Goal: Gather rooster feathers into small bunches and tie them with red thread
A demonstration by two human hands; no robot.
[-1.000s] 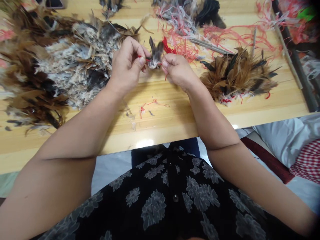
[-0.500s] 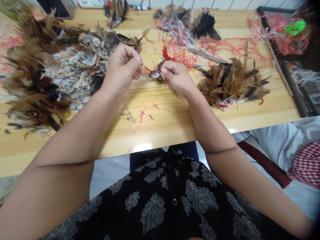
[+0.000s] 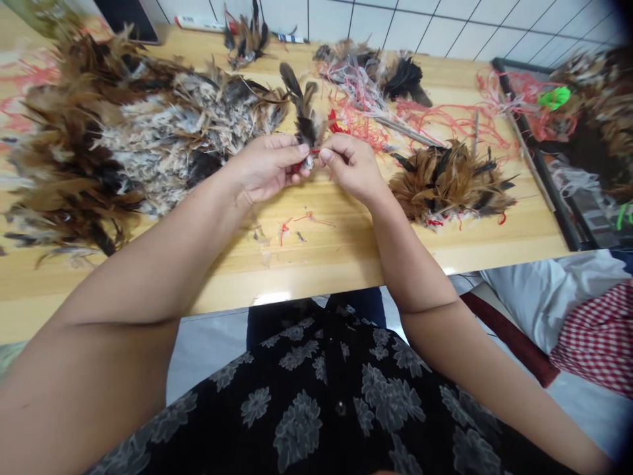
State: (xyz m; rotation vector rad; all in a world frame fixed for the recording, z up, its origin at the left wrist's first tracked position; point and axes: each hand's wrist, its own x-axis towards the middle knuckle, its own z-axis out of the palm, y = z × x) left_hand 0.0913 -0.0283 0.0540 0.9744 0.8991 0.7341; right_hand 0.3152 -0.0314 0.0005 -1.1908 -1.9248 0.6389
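Observation:
My left hand (image 3: pixel 270 168) is closed on the base of a small bunch of dark feathers (image 3: pixel 304 119), whose tips point up and away from me. A red string (image 3: pixel 316 152) runs at the base of the bunch, and my right hand (image 3: pixel 351 165) pinches its end just to the right. Left of my hands lies a large pile of brown and pale feathers (image 3: pixel 163 132), with the fluffy ends inward. To the right rests a bundle of brown feathers (image 3: pixel 445 181) with red string at its lower edge.
Pink plastic twine (image 3: pixel 445 119) and a grey-black feather heap (image 3: pixel 376 72) lie at the back. A black frame (image 3: pixel 539 152) stands at the right. A marker (image 3: pixel 200 24) and a dark tablet-like object (image 3: pixel 128 20) sit along the tiled wall. String scraps (image 3: pixel 284 231) lie before me.
My left hand has moved right and down, turned palm up, and now grips the feather bunch, which was by my right hand. The bunch now stands tips up. The view has shifted slightly.

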